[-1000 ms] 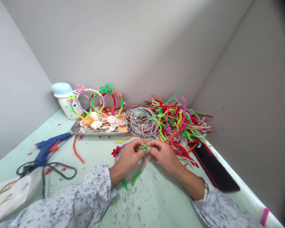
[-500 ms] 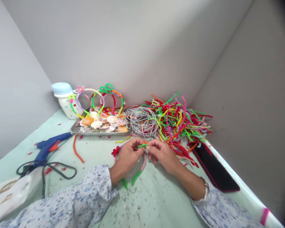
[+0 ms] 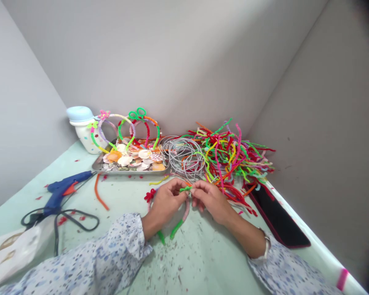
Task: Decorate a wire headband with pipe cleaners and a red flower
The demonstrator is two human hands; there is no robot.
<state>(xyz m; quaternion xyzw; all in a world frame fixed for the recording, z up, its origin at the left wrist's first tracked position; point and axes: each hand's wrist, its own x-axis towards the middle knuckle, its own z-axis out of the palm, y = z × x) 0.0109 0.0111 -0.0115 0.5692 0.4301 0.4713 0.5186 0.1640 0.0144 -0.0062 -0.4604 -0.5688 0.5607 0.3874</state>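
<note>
Between my two hands is a short twisted piece of green pipe cleaner [image 3: 185,189]. My left hand [image 3: 168,201] is closed, pinching its left end between thumb and fingers. The fingertips of my right hand [image 3: 209,200] are closed on its right end, almost touching the left ones. Beneath my left hand lies a headband [image 3: 177,229] wrapped in pink and green pipe cleaner, its middle part covered by the hand. A red pipe-cleaner flower [image 3: 149,196] shows at the left of that hand.
A metal tray [image 3: 129,173] of shells carries wrapped headbands [image 3: 129,141]. Right of it are coiled grey wire [image 3: 187,157] and heaped pipe cleaners [image 3: 230,155]. A blue glue gun [image 3: 57,196] with cord lies left, a black phone-like slab [image 3: 278,217] right. A white bottle [image 3: 86,135] stands at back.
Almost nothing differs. Both hands stay in the same place with the green pipe cleaner, which has shifted very slightly.
</note>
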